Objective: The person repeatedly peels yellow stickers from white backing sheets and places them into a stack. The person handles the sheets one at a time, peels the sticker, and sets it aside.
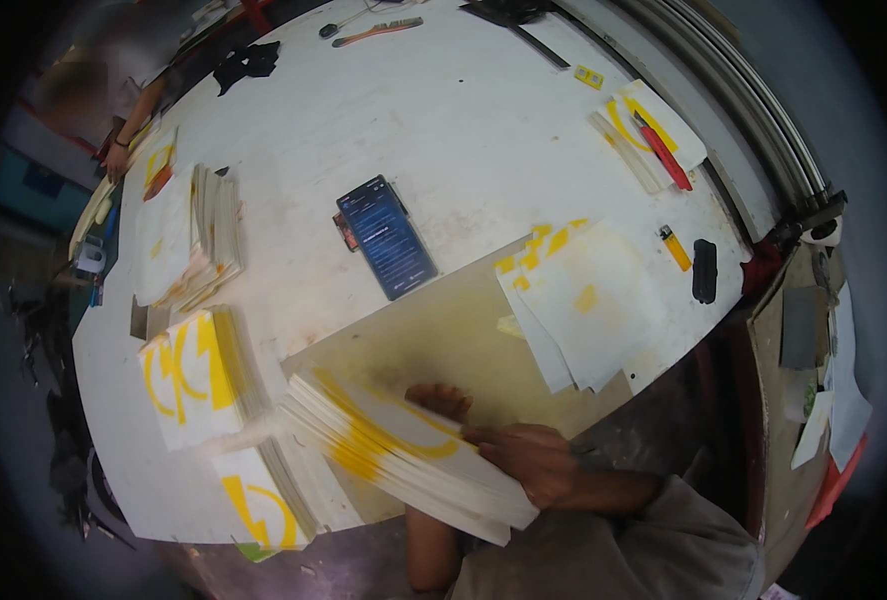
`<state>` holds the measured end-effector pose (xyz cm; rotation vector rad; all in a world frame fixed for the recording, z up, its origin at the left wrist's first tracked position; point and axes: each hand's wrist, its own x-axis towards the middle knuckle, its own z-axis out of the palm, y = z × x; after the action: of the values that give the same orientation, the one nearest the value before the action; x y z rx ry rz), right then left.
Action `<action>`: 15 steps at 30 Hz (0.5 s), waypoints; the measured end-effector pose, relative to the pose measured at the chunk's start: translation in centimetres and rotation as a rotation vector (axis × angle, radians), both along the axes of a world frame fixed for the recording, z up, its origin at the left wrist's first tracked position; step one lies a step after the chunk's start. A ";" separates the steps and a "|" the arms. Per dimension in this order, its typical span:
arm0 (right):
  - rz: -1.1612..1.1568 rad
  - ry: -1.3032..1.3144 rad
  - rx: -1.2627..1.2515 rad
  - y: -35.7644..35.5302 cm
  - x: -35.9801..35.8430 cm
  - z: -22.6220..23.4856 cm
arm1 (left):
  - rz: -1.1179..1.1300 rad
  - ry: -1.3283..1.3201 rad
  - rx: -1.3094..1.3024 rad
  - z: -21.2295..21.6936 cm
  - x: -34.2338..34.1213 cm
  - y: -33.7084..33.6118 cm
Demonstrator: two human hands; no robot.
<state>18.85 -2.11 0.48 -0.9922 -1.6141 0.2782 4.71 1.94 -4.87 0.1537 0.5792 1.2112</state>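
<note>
Gripping a thick stack of white sheets point(403, 455) printed with yellow curves at the near table point(463, 110) edge: right hand point(533, 462) closed over its near end, left hand point(441, 400) beneath, only fingertips showing, so hold there cannot be told. Already piled at left: three similar stacks point(191, 378), point(263, 498), point(188, 240); lying loose at right: a few sheets point(588, 305). Looks flat, neatly squared, edges slightly fanned.

Phone point(386, 236) on table point(443, 110), paper stacks point(195, 375) left, loose sheets point(583, 300) right.
</note>
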 end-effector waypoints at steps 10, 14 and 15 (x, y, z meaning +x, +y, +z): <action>0.161 -0.652 -0.253 -3.6 2.6 -3.4 | -0.082 0.462 -0.037 3.3 -5.4 -1.8; 0.284 -0.652 -0.352 -2.9 3.1 -1.8 | -0.047 0.930 -0.017 2.7 -4.8 -2.6; 0.326 -0.646 -0.391 -2.5 3.5 -1.0 | -0.040 0.957 -0.002 2.7 -4.9 -2.4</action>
<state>22.34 -4.57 -0.55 -1.1831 -2.3805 0.5504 -0.23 -0.46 -2.16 0.7613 1.3943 1.0504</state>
